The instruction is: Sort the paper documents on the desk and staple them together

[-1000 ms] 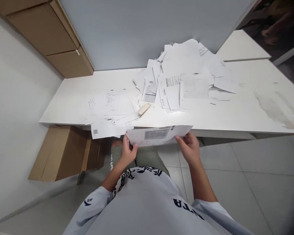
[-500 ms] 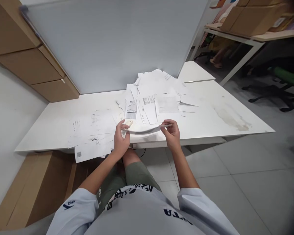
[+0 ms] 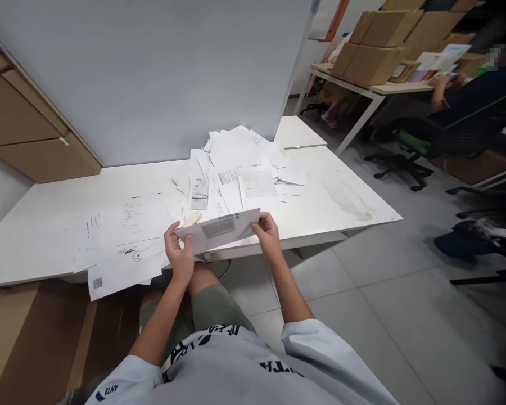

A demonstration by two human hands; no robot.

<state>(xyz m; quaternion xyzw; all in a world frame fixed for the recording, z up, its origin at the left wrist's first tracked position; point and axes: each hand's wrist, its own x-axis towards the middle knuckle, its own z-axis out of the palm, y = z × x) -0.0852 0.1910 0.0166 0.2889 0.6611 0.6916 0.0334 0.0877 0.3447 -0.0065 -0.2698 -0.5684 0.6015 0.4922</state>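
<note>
Printed sheet: from where I stand, the printed sheet [image 3: 219, 229] is up over the front edge of the counter [image 3: 310, 219], tilted, its grey text block facing the person.
Left hand: the left hand [image 3: 179, 257] has its fingers clamped on the sheet's left end, thumb on the near face.
Right hand: the right hand [image 3: 267, 233] pinches the other end between thumb and fingers.
Left-side papers: loose sheets [image 3: 145, 222] lie spread, a QR-code sheet [image 3: 120, 277] overhanging the edge.
Back heap: a messy paper heap [image 3: 240, 147] lies against the grey panel [image 3: 172, 79].
Cream object: possibly a stapler [image 3: 194, 219], partly hidden behind the sheet.
Progress: this sheet is in hand, not set down; the heap looks unsorted to me, and I cannot tell which papers are finished.
</note>
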